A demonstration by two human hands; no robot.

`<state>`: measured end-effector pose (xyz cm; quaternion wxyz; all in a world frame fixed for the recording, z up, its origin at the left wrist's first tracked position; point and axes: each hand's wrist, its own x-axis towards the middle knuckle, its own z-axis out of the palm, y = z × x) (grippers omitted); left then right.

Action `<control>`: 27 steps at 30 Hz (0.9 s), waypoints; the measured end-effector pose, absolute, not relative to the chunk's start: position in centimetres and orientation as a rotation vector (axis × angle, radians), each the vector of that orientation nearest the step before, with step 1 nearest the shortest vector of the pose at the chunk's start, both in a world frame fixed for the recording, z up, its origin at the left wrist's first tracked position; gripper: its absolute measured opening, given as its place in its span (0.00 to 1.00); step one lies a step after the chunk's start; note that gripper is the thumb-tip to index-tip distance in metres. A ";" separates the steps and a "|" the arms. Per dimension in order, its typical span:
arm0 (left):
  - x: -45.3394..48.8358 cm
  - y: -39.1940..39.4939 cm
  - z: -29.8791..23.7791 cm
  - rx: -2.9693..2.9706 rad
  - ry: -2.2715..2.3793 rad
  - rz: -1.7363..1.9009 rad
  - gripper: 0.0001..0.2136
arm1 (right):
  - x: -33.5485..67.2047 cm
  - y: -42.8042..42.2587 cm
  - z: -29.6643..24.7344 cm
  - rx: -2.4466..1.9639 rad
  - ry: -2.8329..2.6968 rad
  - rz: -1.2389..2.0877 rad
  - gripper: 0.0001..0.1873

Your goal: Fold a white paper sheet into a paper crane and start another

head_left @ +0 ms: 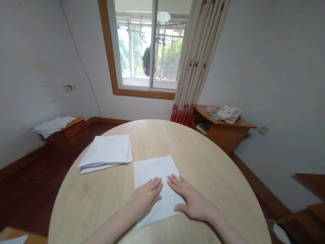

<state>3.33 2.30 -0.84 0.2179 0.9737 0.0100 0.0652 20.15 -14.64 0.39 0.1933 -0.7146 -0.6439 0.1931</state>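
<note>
A white sheet of paper [156, 169] lies on the round wooden table [203, 162] in front of me, turned slightly askew. My left hand [147, 198] rests flat on its left part, fingers stretched toward the middle. On the right side of the sheet my right hand [189, 198] lies with its fingers spread and its thumb near the sheet's right edge. Neither hand grips anything. A stack of folded white paper [108, 150] sits at the table's left, its near corner close to the sheet's upper left corner.
Beyond the table on the left, a low wooden cabinet [76, 130] bears white papers [54, 124]. A corner desk [223, 135] at the right holds a cloth bag [229, 113]. A patterned curtain [195, 64] hangs beside the window [149, 47].
</note>
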 end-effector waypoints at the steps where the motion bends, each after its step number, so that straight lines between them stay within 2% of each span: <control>1: 3.3 2.4 -0.8 2.694 0.015 0.167 0.19 | 20.1 -14.6 0.4 -2.008 -1.803 0.554 0.42; 5: 2.7 2.5 0.2 2.692 -0.019 0.035 0.25 | 20.0 -14.6 0.6 -2.045 -1.785 0.584 0.41; 9: 2.1 2.5 1.8 2.704 -0.079 -0.167 0.47 | 20.1 -14.6 0.9 -2.054 -1.785 0.618 0.40; 11: 2.0 2.6 2.4 2.693 -0.099 -0.226 0.51 | 20.1 -14.6 1.0 -2.050 -1.782 0.623 0.40; 17: 2.0 3.0 3.7 2.656 -0.069 -0.256 0.44 | 20.3 -15.1 1.3 -1.993 -1.771 0.710 0.39; 24: 1.2 3.7 5.1 2.583 -0.067 -0.274 0.36 | 20.7 -15.4 2.7 -1.959 -1.769 1.001 0.50; 27: 0.7 4.1 5.5 2.545 0.007 -0.240 0.31 | 20.8 -15.5 3.2 -1.972 -1.769 1.043 0.47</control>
